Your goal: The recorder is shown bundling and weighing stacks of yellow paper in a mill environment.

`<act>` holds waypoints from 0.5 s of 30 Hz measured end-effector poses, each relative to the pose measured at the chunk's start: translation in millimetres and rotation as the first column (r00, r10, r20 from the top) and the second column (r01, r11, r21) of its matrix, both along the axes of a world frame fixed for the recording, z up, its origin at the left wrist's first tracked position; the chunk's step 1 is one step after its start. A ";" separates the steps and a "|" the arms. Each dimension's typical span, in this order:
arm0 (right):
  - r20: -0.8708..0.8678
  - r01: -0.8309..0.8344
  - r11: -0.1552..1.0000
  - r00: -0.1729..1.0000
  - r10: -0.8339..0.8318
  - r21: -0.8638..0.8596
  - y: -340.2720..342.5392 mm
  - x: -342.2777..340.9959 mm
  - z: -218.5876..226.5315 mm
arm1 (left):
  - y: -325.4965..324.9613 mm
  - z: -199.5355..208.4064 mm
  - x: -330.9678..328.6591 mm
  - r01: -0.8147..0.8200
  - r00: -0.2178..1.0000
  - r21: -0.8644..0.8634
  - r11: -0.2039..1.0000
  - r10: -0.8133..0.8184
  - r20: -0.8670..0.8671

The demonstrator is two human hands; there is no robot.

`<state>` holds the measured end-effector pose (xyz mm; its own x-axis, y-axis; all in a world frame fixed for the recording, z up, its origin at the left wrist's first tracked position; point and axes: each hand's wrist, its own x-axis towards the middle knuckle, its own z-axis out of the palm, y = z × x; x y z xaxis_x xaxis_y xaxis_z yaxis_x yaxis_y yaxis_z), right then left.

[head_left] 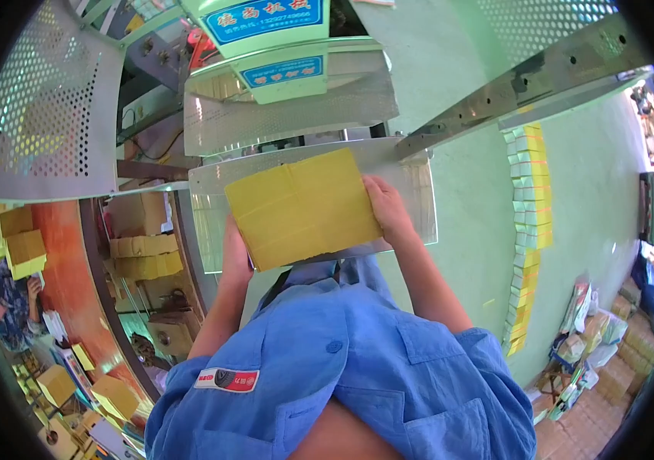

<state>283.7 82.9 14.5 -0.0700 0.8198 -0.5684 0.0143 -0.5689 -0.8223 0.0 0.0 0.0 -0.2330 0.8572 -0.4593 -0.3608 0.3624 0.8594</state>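
Observation:
A flat, rectangular yellow-brown paper pack (302, 208) with faint creases is held between my two hands, slightly tilted, above the metal tray (411, 218) of a machine. My left hand (238, 247) grips its lower left edge, with most of the fingers hidden beneath or behind it. On the opposite side, my right hand (388, 208) closes on the right edge, thumb near the top face. The pack's thickness and underside do not show.
A perforated metal guard (289, 115) stands beyond the tray, and a steel beam (526, 84) slants off to the right. Yellow and white bundles (530, 192) line the green floor at right. At far left, a person (14, 307) is beside an orange-red table (74, 268).

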 end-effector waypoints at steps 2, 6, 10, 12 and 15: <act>0.020 -0.009 1.000 1.000 0.009 0.016 1.3 -3.3 5.0 | 7.2 9.7 4.6 -0.002 0.988 -0.190 0.982 0.031 0.149; -0.101 -0.012 0.997 0.995 0.020 0.078 12.8 17.5 22.7 | 19.1 22.2 30.7 -0.040 0.988 -0.117 0.992 0.057 0.143; -0.296 0.049 0.936 0.953 0.060 0.349 22.5 32.2 32.4 | 12.6 -37.6 25.5 0.041 0.998 0.154 0.987 -0.033 -0.057; -0.366 0.132 0.921 0.930 0.012 0.365 26.3 36.3 20.3 | 11.5 -70.7 23.6 0.196 0.953 0.141 0.970 -0.154 -0.261; -0.299 0.193 0.924 0.950 -0.092 0.330 26.0 52.3 -11.2 | 23.5 -74.6 46.5 0.263 0.917 0.117 0.958 -0.211 -0.338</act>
<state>336.0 108.9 3.3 -0.0479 0.9749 -0.2173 -0.2985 -0.2216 -0.9283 46.5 23.5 -74.6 -0.1252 0.9602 -0.2496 0.0208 0.2541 0.9670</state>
